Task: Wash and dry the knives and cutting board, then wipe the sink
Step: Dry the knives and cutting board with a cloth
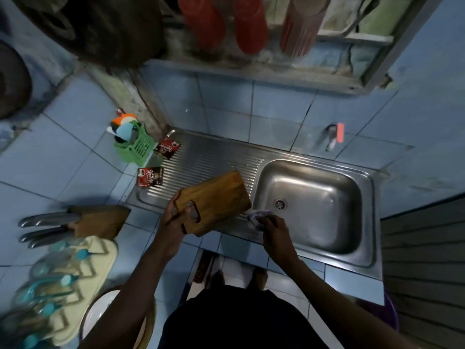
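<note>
A wooden cutting board is held tilted over the ribbed drainboard of the steel sink. My left hand grips it through its handle slot at the near end. My right hand holds a crumpled purple-grey cloth at the board's right corner, above the front rim of the sink basin. The basin holds nothing and shows its drain. Several steel-handled knives sit in a wooden block lying on the tiled counter to the left.
A green basket of sponges and two red sachets stand at the drainboard's far left. A cream mat with teal-handled utensils lies at the near left. A tap juts from the tiled wall. Red cups hang on a rack overhead.
</note>
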